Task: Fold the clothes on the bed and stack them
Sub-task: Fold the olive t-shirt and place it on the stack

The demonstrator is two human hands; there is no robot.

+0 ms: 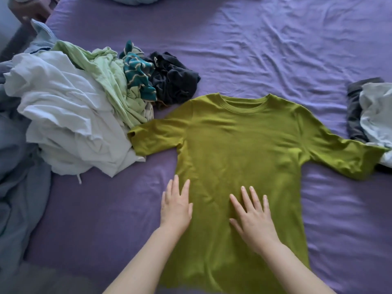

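An olive-green T-shirt (pixel 237 145) lies spread flat on the purple bed sheet (pixel 275 49), collar away from me, both sleeves out. My left hand (pixel 176 206) lies flat with straight fingers on the shirt's left edge. My right hand (pixel 252 217) presses flat on the shirt's lower middle, fingers spread. A heap of unfolded clothes lies to the left: a white garment (pixel 63 115), a light green one (pixel 110 81), a teal patterned piece (pixel 137 75) and a black one (pixel 174 81). The green shirt's left sleeve touches this heap.
At the right edge a small stack of a pale garment (pixel 375 115) over a dark grey one (pixel 356 107) lies against the shirt's right sleeve. A blue-grey blanket (pixel 17 177) bunches along the left side. Bare sheet stretches behind the shirt.
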